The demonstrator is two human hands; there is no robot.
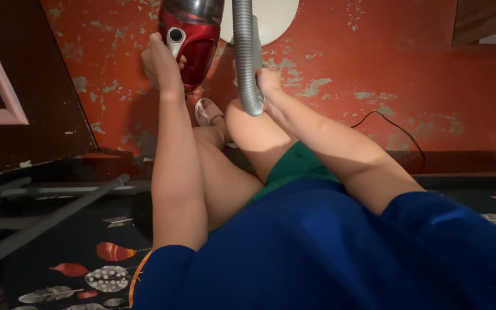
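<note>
A worn red floor (420,63) with flaking paint fills most of the view, a dark floral-patterned cover (87,258) lying along its near edge. On the floor, at the top of the frame, stands a red canister vacuum cleaner (193,43), partly cut off by the frame edge. A grey ribbed hose (247,57) runs down from the top edge, just beside the vacuum. The person's left hand (159,63) rests against the side of the vacuum body, its fingers pressed flat against the casing. The right hand (268,83) is at the hose's lower end, fingers wrapped around it. A thin black cable (397,129) trails across the floor to the right.
</note>
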